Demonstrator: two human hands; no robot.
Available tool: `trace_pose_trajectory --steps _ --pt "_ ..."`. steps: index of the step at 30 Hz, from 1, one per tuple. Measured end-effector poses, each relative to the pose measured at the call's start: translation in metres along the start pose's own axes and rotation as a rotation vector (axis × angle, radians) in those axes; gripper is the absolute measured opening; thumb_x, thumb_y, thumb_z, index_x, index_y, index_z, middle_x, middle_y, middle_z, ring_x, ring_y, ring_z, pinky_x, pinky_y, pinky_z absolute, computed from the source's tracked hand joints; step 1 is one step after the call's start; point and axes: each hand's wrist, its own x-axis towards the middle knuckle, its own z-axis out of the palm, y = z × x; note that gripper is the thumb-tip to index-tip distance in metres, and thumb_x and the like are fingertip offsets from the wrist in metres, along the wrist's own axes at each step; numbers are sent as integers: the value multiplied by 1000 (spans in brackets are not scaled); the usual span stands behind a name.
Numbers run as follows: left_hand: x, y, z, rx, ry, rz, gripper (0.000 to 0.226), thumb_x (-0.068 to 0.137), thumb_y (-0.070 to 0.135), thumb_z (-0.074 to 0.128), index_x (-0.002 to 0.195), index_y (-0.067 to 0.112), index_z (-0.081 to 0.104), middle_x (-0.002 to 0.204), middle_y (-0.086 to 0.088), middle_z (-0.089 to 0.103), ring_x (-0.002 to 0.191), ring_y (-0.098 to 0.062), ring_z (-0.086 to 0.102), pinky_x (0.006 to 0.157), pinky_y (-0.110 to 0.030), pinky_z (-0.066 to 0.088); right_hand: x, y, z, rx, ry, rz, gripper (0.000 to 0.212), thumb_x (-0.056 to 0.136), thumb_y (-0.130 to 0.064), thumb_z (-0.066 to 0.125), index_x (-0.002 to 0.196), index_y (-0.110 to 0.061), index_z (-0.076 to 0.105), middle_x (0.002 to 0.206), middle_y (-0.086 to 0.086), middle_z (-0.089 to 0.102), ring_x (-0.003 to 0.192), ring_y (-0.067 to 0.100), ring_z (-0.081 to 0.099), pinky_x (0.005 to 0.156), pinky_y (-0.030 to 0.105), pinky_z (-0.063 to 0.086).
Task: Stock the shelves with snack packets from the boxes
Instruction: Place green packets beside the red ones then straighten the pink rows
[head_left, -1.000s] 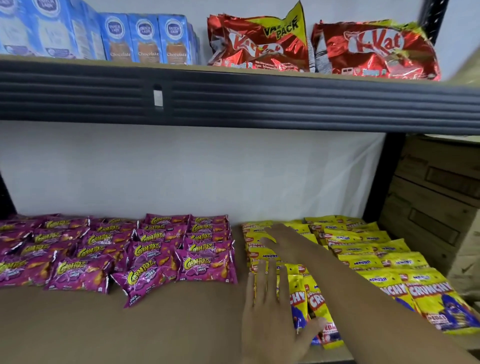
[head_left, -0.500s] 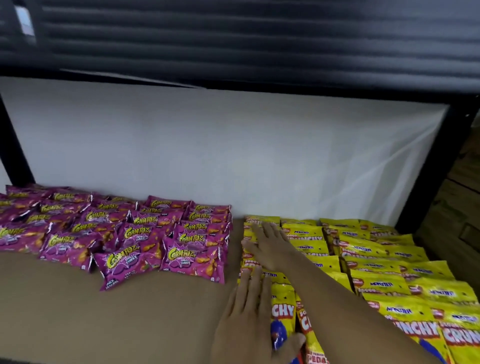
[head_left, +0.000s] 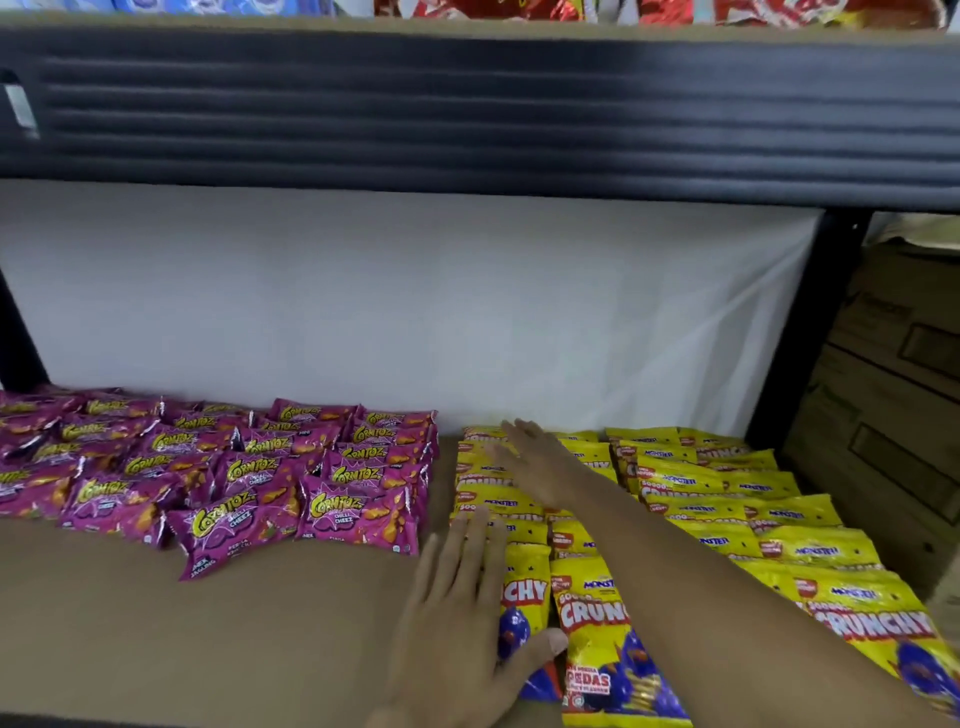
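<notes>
Yellow Crunchy snack packets (head_left: 691, 499) lie in overlapping rows on the right half of the brown shelf board (head_left: 182, 634). My left hand (head_left: 462, 618) lies flat with straight fingers on the left edge of the nearest yellow packet (head_left: 597, 639), thumb resting on it. My right hand (head_left: 535, 462) reaches across with flat fingers onto the far packets of the leftmost yellow row. Purple Corntoz packets (head_left: 234, 467) fill the left half of the shelf in overlapping rows.
A dark metal shelf beam (head_left: 467, 109) spans the top, with red and blue packs above it. A white backing sheet (head_left: 405, 312) closes the rear. A black upright (head_left: 810, 332) stands at right, with stacked cardboard boxes (head_left: 893, 395) beyond it.
The view tilted down and then partly back up. My right hand slid farther back along the yellow row. My left hand stays flat on the front packet.
</notes>
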Motion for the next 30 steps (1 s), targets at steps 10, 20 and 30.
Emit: trace_pose_trajectory --steps 10,20,30 --pt "11 78 2 2 -126 177 102 83 89 26 145 12 50 152 -8 46 141 -29 41 107 -46 28 -57 54 -46 -156 -36 43 58 106 -44 30 148 -4 36 154 18 35 145 33 26 116 42 25" --pt "27 82 26 72 -180 236 95 87 85 19 138 15 59 142 -9 58 130 -25 55 107 -43 28 -34 86 -2 -235 -104 6 69 101 -60 16 157 -20 17 165 7 11 152 28 6 123 48 10" --pt "36 80 32 42 -220 206 96 85 88 20 143 18 53 144 -7 55 132 -23 54 103 -40 29 -22 90 9 -253 -137 18 69 101 -59 12 158 -23 -3 166 6 -9 152 24 -8 123 43 1"
